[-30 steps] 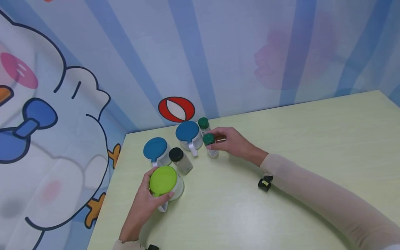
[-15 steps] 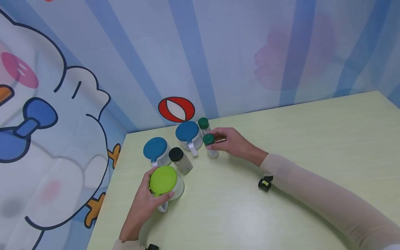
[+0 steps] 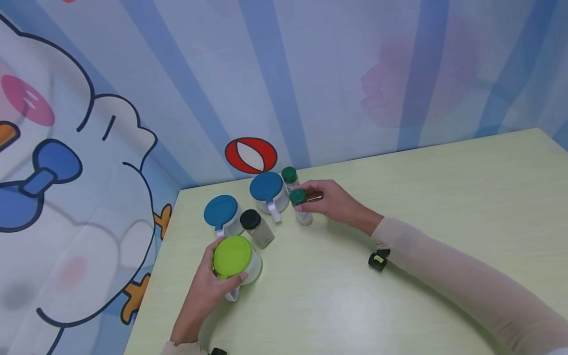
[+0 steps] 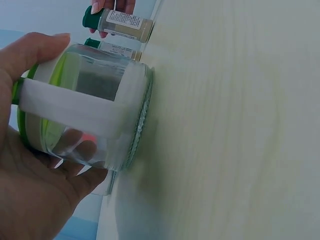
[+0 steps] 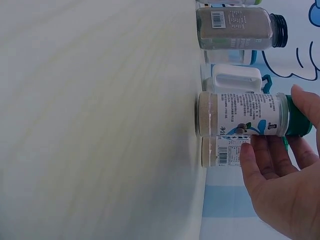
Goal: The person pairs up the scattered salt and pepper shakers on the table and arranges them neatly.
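Observation:
My left hand [image 3: 206, 286] grips a clear glass seasoning jar [image 4: 97, 80] with a lime-green lid [image 3: 232, 255] and a white handle, fingers on one side and thumb on the other. The jar stands upright, its base at the tabletop. With thumb and fingers, my right hand [image 3: 335, 201] pinches a small spice bottle [image 5: 250, 114] near its dark green cap [image 3: 298, 196]. This bottle is upright, with a printed white label and tan powder inside. Right behind it stands a matching green-capped spice bottle [image 3: 290, 175], partly covered by my fingers in the right wrist view.
Two jars with blue lids, one at the left [image 3: 220, 209] and one farther back [image 3: 266, 187], stand near the wall. A black-capped bottle [image 3: 258, 230] of greyish powder is between them and the green-lidded jar. The pale wooden table [image 3: 399, 305] meets a cartoon-printed wall [image 3: 346, 88].
My right hand and the spice bottle in it shift very slightly to the right. The left hand keeps its hold on the green-lidded jar.

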Demonstrator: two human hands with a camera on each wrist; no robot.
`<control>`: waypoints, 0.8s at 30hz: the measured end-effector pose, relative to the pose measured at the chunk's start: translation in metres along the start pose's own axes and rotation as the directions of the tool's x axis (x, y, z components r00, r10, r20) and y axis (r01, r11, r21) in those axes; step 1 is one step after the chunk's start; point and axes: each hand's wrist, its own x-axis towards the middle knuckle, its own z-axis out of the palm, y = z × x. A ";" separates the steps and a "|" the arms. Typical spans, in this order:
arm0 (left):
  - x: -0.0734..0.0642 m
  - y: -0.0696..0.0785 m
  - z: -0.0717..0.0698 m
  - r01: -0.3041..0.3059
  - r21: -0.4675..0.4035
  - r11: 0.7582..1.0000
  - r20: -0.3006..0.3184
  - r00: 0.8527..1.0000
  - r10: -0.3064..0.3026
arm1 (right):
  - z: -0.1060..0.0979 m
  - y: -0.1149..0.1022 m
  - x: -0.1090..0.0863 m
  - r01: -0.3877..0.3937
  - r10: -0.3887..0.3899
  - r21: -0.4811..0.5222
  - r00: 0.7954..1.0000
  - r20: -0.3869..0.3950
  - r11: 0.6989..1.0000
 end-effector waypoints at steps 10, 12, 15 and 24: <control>-0.002 0.001 0.000 -0.031 0.050 0.998 -0.038 0.999 0.033 | -0.003 0.000 -0.004 0.007 -0.007 0.013 1.000 0.002 1.000; -0.003 0.003 0.000 -0.029 0.062 0.998 -0.042 0.999 0.031 | -0.003 0.000 -0.005 0.016 -0.016 0.018 1.000 0.001 1.000; -0.004 0.004 0.000 -0.029 0.078 0.997 -0.043 0.999 0.032 | -0.005 -0.001 -0.007 0.022 -0.022 0.024 1.000 -0.001 0.999; -0.004 0.011 0.002 -0.055 0.072 0.996 -0.040 0.998 0.058 | -0.012 -0.003 -0.014 0.013 -0.013 0.009 1.000 -0.001 1.000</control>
